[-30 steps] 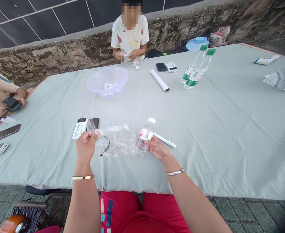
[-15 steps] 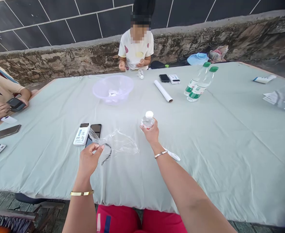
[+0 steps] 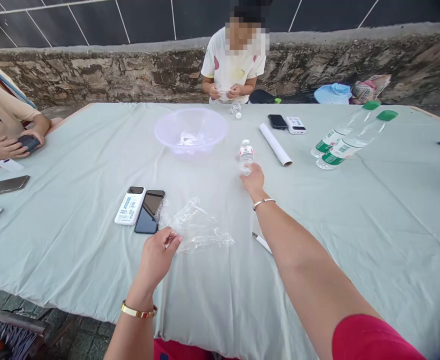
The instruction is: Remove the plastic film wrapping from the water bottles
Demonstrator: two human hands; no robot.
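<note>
My left hand (image 3: 162, 252) pinches the near left edge of a crumpled clear plastic bag or film (image 3: 201, 227), which lies spread on the cloth. Just beyond that hand are a dark smartphone (image 3: 149, 212) and a white power bank (image 3: 130, 206). With the arm stretched forward, my right hand (image 3: 253, 179) has its fingers closed at the lower part of a small clear water bottle (image 3: 246, 152) with a white cap and a red-and-white label. The bottle's base is partly hidden and blurred. Below my right forearm lies a white-handled utility knife (image 3: 262, 243), partly covered by the arm.
A translucent purple basin (image 3: 167, 132) holds clear plastic pieces. Behind the bottle lie a white roll (image 3: 275, 145) and two large green-capped bottles (image 3: 340, 145). A person (image 3: 235, 65) sits opposite; another person's hands (image 3: 13, 145) hold a dark device at left.
My right hand has moved forward with the small bottle, away from me. My left hand has shifted slightly right and down with the plastic. The dark curved strip beside it no longer shows.
</note>
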